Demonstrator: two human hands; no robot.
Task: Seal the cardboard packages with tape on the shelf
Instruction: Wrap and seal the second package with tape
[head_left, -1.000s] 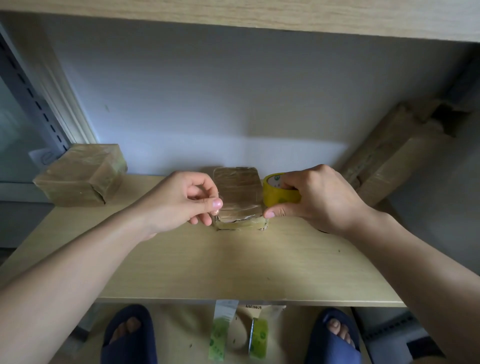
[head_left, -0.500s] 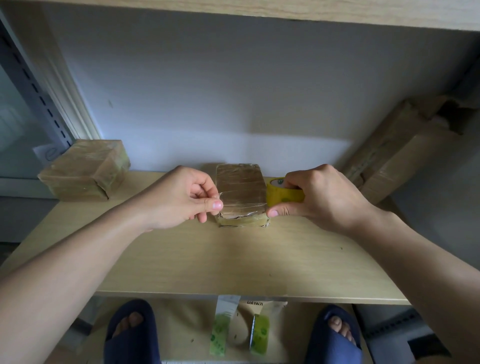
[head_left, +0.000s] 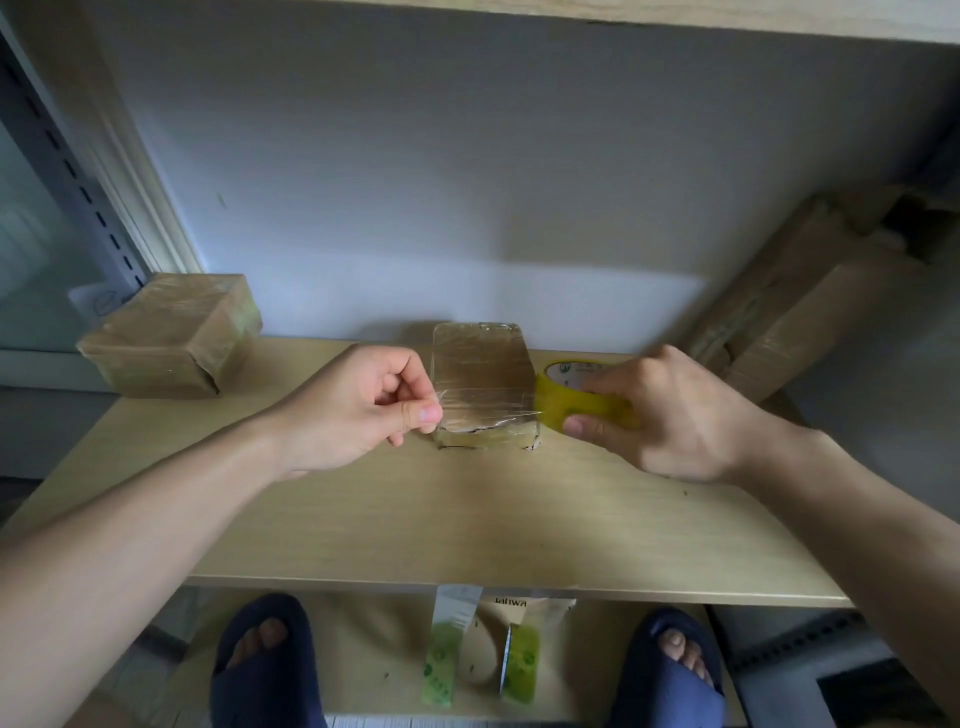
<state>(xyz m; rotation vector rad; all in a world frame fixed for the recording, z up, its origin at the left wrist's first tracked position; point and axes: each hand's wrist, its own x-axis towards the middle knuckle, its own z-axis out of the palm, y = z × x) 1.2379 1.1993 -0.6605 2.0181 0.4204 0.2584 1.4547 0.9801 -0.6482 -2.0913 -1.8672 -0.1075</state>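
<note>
Tape (head_left: 485, 402) now stretches across the small package (head_left: 480, 382) mid-frame: the right hand (head_left: 670, 410), gripping the yellow roll (head_left: 582, 397), moved right while the left hand (head_left: 358, 405) pinches the loose end. Next, press it down.

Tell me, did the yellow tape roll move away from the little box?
Yes. The tape roll in the right hand slid right, away from the small package on the shelf, stretching clear tape across it.
</note>
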